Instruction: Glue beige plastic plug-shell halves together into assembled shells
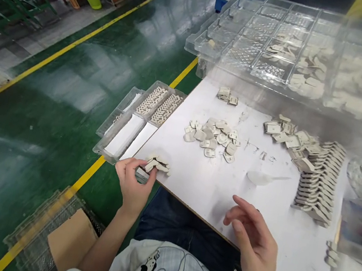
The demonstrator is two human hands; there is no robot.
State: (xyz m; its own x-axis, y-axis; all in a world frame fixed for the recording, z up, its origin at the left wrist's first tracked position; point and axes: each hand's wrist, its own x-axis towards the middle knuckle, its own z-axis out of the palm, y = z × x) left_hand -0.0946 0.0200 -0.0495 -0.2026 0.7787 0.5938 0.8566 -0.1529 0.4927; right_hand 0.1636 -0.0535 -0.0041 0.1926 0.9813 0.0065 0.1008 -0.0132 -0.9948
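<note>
My left hand (135, 183) pinches a few small beige plastic parts (157, 165) between thumb and fingers at the table's left front corner. My right hand (252, 237) is over the front edge, fingers loosely curled and thumb apart, with nothing in it. In the middle lies a loose heap of flat, rounded beige parts (214, 136). To the right, bent beige pieces stand in a neat nested row (319, 182), with a jumbled pile of similar pieces (291, 138) behind it. A small group of parts (226, 95) sits farther back.
Stacked clear compartment trays (260, 33), some cells holding beige parts, occupy the table's back. Beyond the left edge is another clear tray (125, 137) with rows of parts and white strips. A translucent scoop-like piece (260, 179) lies mid-table. Cardboard (72, 237) sits low at left.
</note>
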